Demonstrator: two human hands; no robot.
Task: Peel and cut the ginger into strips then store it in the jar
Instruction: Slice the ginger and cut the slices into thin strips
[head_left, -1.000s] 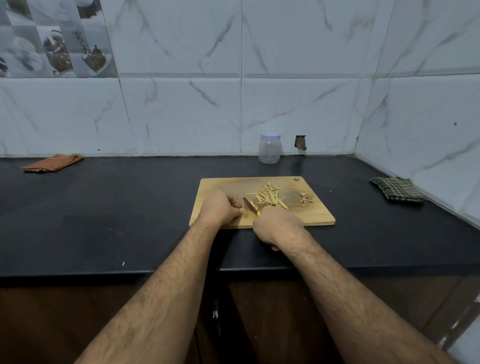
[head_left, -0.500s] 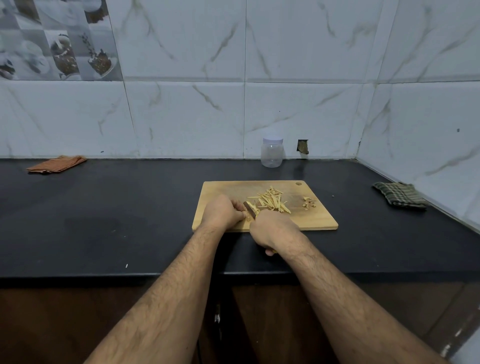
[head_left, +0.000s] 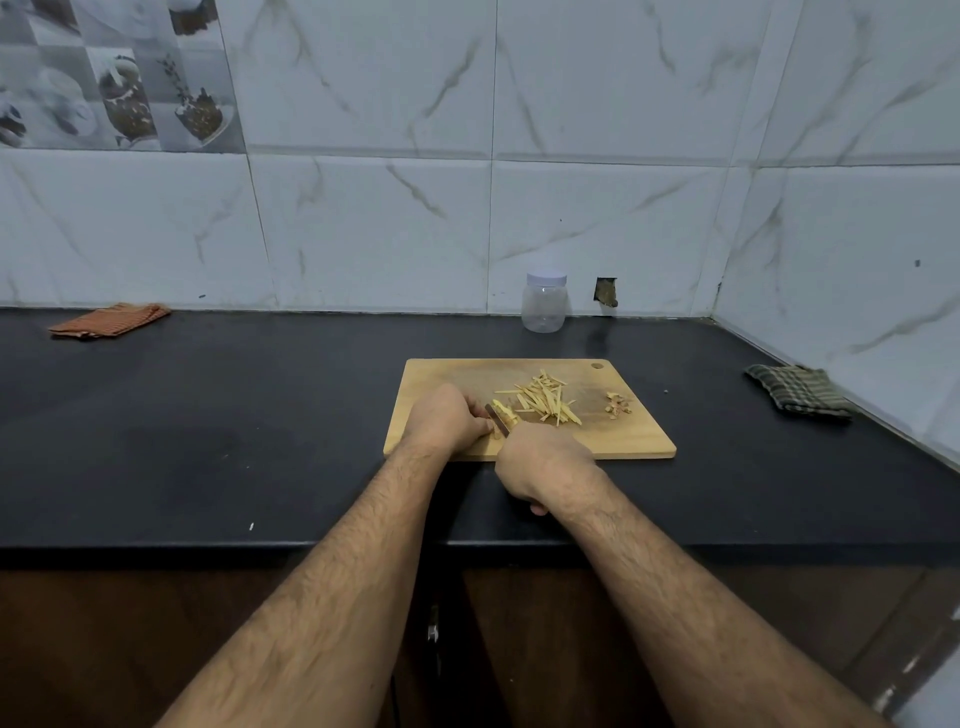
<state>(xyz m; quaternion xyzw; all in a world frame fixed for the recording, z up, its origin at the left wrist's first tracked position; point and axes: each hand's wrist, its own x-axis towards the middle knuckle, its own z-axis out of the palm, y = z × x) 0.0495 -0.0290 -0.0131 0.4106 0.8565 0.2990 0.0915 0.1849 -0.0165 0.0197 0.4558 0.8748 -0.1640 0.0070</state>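
One cutting board (head_left: 613, 441), one jar (head_left: 544, 301), one knife (head_left: 497, 419), two cloths: orange (head_left: 110, 320) at counter's back left, green (head_left: 797, 397) at right edge. One heap of ginger strips (head_left: 543, 401), one small pile of scraps (head_left: 617, 405).

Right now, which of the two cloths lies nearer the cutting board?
The green checked cloth, right of the cutting board by the corner wall; the orange cloth lies far left.

You have nothing to read here: no lettering, brand, number or sign shows on the jar (head_left: 544, 301), the cutting board (head_left: 613, 436), the two cloths or the wall tiles, whose prints are pictures only.
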